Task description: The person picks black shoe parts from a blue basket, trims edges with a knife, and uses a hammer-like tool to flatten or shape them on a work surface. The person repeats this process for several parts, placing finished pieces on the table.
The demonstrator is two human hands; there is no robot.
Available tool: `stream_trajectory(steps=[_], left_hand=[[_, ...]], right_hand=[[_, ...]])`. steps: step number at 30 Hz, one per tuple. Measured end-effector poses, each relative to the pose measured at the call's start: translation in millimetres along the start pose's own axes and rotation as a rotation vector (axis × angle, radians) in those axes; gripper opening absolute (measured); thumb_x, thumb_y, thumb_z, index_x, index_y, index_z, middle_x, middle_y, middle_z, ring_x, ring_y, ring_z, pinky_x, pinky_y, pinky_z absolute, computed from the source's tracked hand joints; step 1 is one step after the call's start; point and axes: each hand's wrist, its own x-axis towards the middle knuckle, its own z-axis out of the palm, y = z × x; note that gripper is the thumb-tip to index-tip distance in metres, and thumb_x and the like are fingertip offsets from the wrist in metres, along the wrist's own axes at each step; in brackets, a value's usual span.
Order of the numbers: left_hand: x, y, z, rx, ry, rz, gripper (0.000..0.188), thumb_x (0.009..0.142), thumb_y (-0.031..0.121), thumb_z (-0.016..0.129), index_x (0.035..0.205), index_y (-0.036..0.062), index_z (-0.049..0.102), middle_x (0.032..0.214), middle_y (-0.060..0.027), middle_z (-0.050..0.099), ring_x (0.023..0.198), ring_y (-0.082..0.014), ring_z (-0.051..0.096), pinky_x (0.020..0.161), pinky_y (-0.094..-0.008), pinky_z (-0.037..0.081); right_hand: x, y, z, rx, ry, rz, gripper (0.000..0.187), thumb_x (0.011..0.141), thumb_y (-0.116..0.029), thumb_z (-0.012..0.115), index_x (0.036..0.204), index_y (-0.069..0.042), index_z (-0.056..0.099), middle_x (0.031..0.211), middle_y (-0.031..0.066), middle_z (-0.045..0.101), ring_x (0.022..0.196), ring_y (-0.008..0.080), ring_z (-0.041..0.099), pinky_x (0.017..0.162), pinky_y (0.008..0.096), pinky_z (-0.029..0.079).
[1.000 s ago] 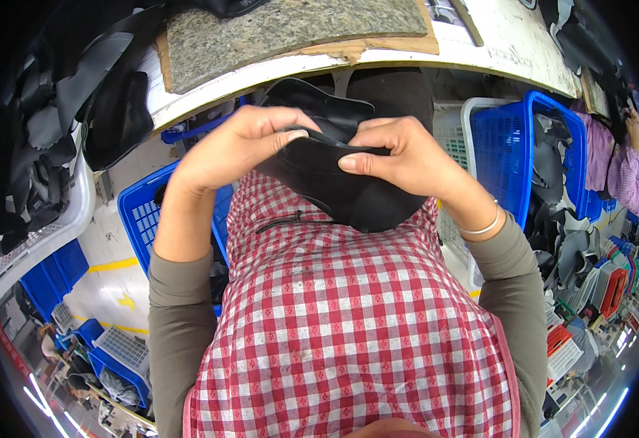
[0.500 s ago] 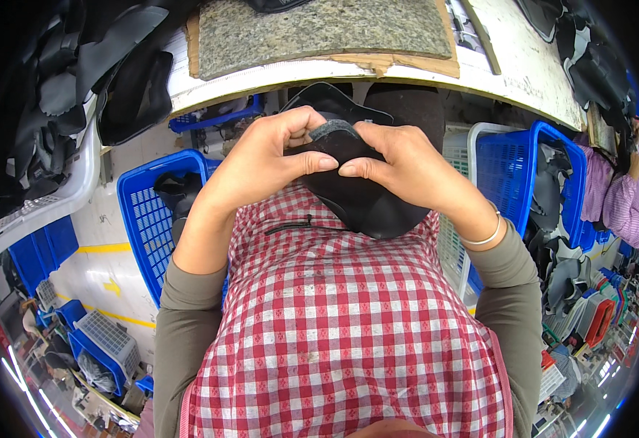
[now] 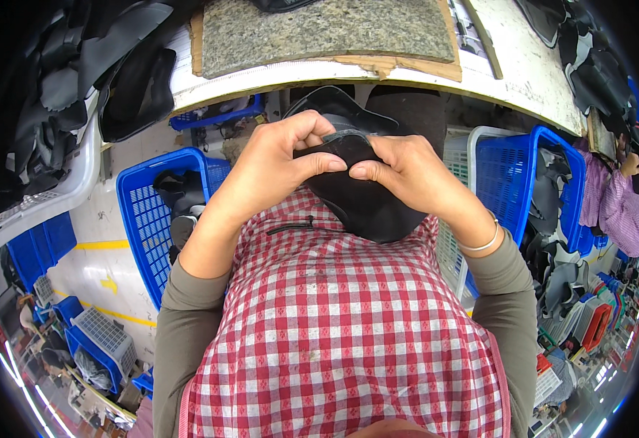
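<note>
A white surface (image 3: 524,51) curves across the top of the view, its near edge in front of the person. A red-and-white checked apron (image 3: 349,314) covers the person's front. At the far left, a white basket (image 3: 84,186) is heaped with black pieces. One blue basket (image 3: 148,223) stands below the surface on the left, another blue basket (image 3: 506,179) on the right; dark pieces lie in both. A speckled stone slab (image 3: 327,36) lies on the surface, with brown board showing at its edges.

Between the surface's near edge and the apron is a supple black piece (image 3: 370,204), held up in both hands, its rounded lower end overlapping the apron in view. The left hand (image 3: 294,150) pinches its upper edge, thumb on the near face and fingers curled behind. The right hand (image 3: 400,168) grips the same edge likewise, the thumb tips just beside each other. A grey strip (image 3: 343,134) runs along that edge between them. A thin bangle (image 3: 489,241) circles the right wrist.
</note>
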Motion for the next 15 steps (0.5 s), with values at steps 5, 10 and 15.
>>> stream_trajectory(steps=[5, 10, 15], left_hand=[[3, 2, 3, 0.034, 0.005, 0.059, 0.017, 0.090, 0.003, 0.078, 0.104, -0.0017, 0.071, 0.094, 0.0006, 0.070, 0.086, -0.0060, 0.063, 0.078, -0.0246, 0.053], [13, 7, 18, 0.286, 0.073, 0.254, 0.012, 0.094, 0.008, 0.074, 0.103, -0.0007, 0.073, 0.090, 0.0014, 0.069, 0.082, -0.0061, 0.059, 0.075, -0.0250, 0.050], [21, 8, 23, -0.109, 0.058, 0.032, 0.011, 0.097, 0.010, 0.072, 0.097, -0.0007, 0.071, 0.087, 0.0031, 0.068, 0.081, -0.0042, 0.057, 0.073, -0.0216, 0.046]], right_hand=[[0, 3, 1, 0.020, 0.004, 0.027, 0.029, 0.094, -0.034, 0.072, 0.106, -0.007, 0.071, 0.083, 0.0168, 0.069, 0.078, 0.0393, 0.067, 0.067, 0.0437, 0.052], [-2, 6, 2, 0.032, 0.018, 0.054, 0.031, 0.092, -0.037, 0.074, 0.103, -0.008, 0.073, 0.082, 0.0158, 0.069, 0.075, 0.0367, 0.067, 0.066, 0.0419, 0.051], [-6, 15, -2, 0.269, -0.058, 0.151, 0.033, 0.089, -0.038, 0.079, 0.093, -0.006, 0.071, 0.076, 0.0119, 0.066, 0.071, 0.0335, 0.065, 0.064, 0.0402, 0.049]])
